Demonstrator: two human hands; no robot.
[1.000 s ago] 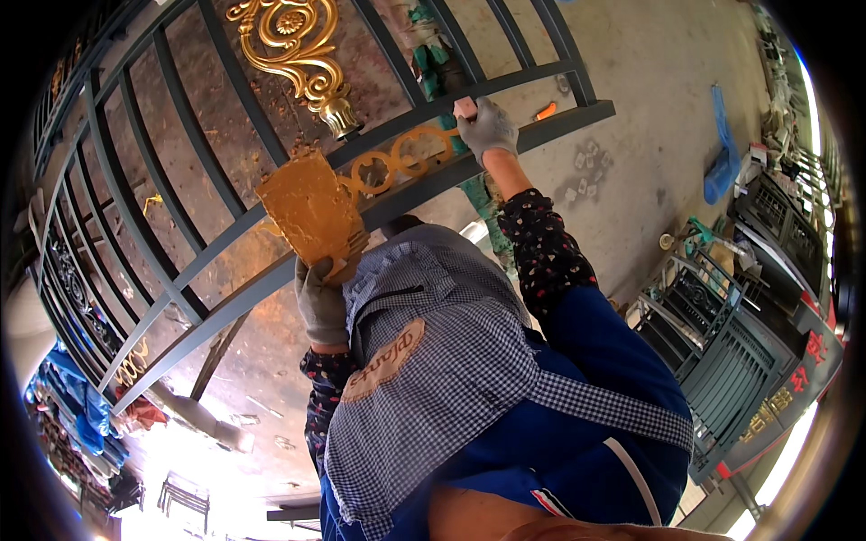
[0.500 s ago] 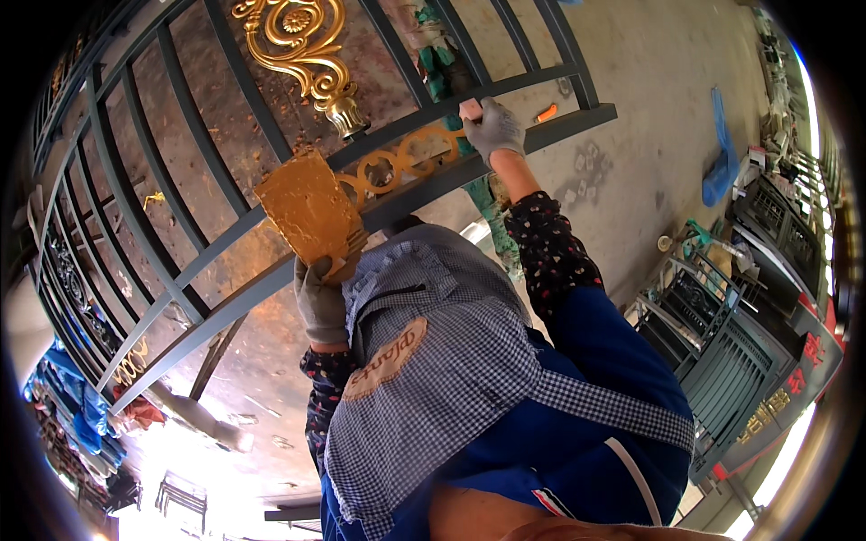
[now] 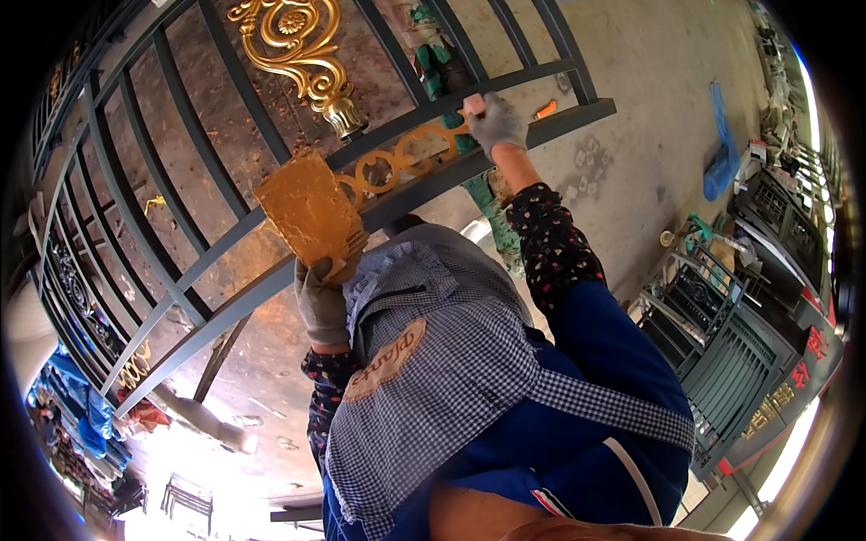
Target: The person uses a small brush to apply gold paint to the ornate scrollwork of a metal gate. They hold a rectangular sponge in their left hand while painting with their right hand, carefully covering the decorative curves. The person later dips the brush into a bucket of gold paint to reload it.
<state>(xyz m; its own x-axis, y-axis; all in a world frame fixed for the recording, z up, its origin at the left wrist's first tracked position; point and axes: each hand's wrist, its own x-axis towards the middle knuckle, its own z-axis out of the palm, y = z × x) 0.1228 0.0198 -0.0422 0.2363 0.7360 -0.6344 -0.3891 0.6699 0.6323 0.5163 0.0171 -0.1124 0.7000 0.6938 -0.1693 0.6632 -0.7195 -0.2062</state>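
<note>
At the left, a blue pile (image 3: 68, 394) lies on the floor beside the far end of the railing (image 3: 419, 191), whose grey bars curve across the view. Next comes the slab (image 3: 311, 207), coated thickly in gold-brown, over the railing's near edge; the left hand (image 3: 320, 302), gloved, is clamped on its lower end, much as it was half a second ago. The slab bears the coating on its upper face (whether it is a flat board or a shallow tray, I cannot tell). Above it, the gold scroll (image 3: 311, 50) stands between bars, its bell-shaped end close to a rail. The rings (image 3: 400, 160), yellowish, run between two rails from the slab rightward. At their right end, the right hand (image 3: 499, 124), gloved too, is closed round a pink block (image 3: 474, 105); both sit slightly further right along the railing than before. Whether the block touches the rings is unclear. Just beyond is an orange scrap (image 3: 546, 110); further right, a blue sheet (image 3: 719, 169) and grey panels (image 3: 732, 380).
</note>
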